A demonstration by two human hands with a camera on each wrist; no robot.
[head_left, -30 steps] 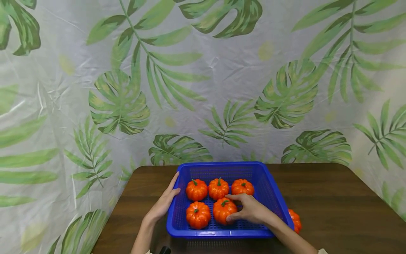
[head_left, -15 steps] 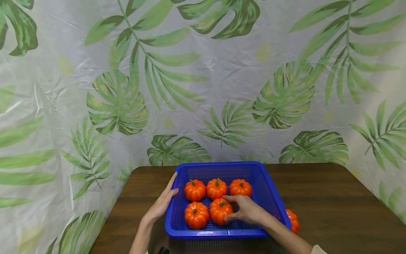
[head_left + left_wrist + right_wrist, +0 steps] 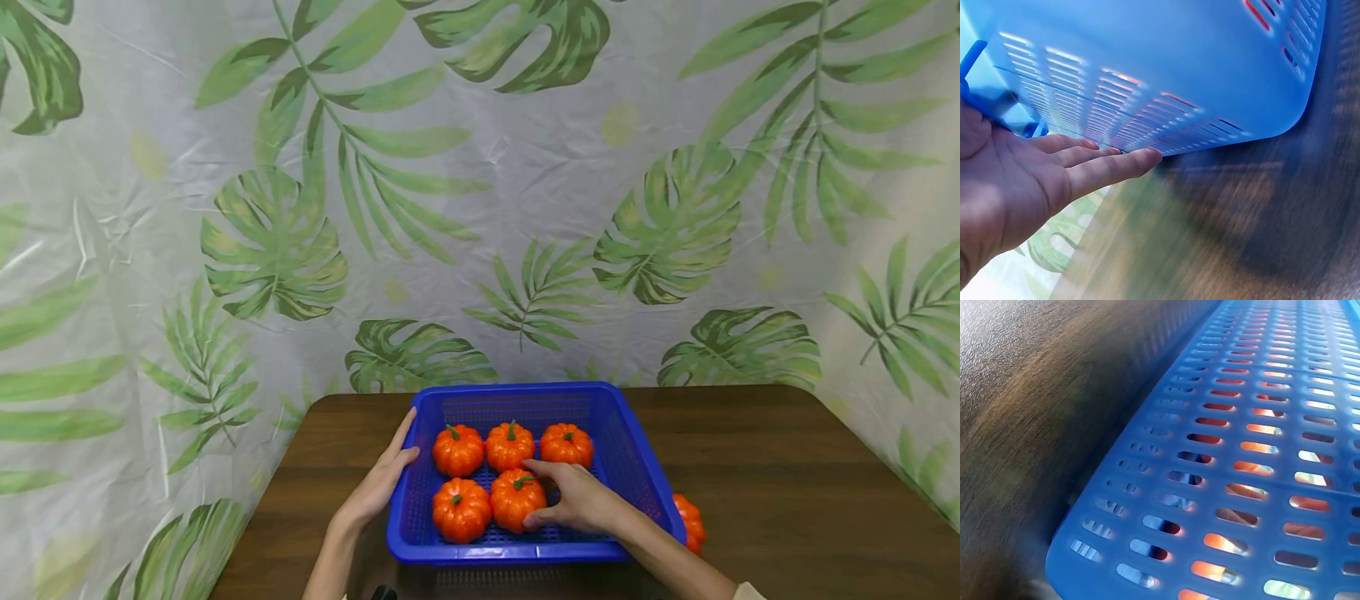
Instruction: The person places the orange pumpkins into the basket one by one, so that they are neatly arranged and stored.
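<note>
A blue plastic basket (image 3: 517,552) holds several small orange pumpkins with green stems. At its left side, my left hand (image 3: 381,483) touches the wall with straight fingers; the left wrist view shows the same hand (image 3: 1054,169) flat beside the slotted wall. Inside the basket, my right hand (image 3: 588,500) grips the right pumpkin of the front row (image 3: 516,502), thumb in front and fingers behind. A second pumpkin (image 3: 461,510) sits left of it, close by. Behind them stand three pumpkins in a row (image 3: 510,447). My right hand is hidden in the right wrist view by the basket wall (image 3: 1260,487).
Another orange pumpkin (image 3: 690,523) lies outside the basket on the right, partly covered by the basket and forearm. The dark wooden table (image 3: 787,475) extends right. A leaf-patterned curtain (image 3: 525,208) hangs behind. A small black object (image 3: 384,592) shows at the bottom edge.
My right hand has shifted the gripped pumpkin slightly left, nearer its front-row neighbour. The left hand keeps its place on the basket. The head view has turned a little.
</note>
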